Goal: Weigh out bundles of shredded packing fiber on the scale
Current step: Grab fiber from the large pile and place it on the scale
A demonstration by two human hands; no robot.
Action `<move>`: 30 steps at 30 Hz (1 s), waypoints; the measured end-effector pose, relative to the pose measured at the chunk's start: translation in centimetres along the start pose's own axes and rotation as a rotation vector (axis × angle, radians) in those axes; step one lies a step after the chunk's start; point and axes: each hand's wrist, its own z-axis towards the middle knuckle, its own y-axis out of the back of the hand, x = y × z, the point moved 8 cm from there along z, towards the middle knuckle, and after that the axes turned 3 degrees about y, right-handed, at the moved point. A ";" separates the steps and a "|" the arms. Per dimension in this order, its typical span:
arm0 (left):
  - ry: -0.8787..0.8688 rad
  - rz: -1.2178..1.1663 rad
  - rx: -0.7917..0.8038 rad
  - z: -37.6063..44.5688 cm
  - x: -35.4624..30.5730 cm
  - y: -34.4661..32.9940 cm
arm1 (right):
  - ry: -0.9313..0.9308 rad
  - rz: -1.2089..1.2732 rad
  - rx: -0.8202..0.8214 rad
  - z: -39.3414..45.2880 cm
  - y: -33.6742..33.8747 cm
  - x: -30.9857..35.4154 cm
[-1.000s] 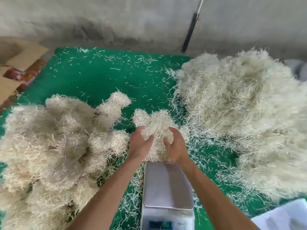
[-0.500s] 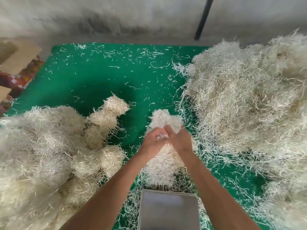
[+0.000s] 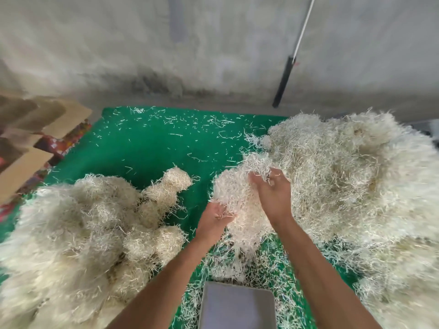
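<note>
At the centre, above the green mat point(image 3: 147, 148), a bundle point(image 3: 237, 210) hangs between both hands: the left hand point(image 3: 215, 220) cups it from below, the right hand point(image 3: 273, 193) pinches strands at its top, probably to shape it. The scale point(image 3: 237, 305) waits bare at 6 o'clock, the loose heap point(image 3: 356, 174) at 3, finished bundles point(image 3: 95, 222) at 9.

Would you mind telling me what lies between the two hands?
In the head view, a fiber bundle lies between the left hand and right hand.
</note>
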 end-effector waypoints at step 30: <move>-0.290 -0.733 0.195 -12.8 -36.1 13.1 | 0.250 -0.092 -0.043 -6.5 10.2 20.4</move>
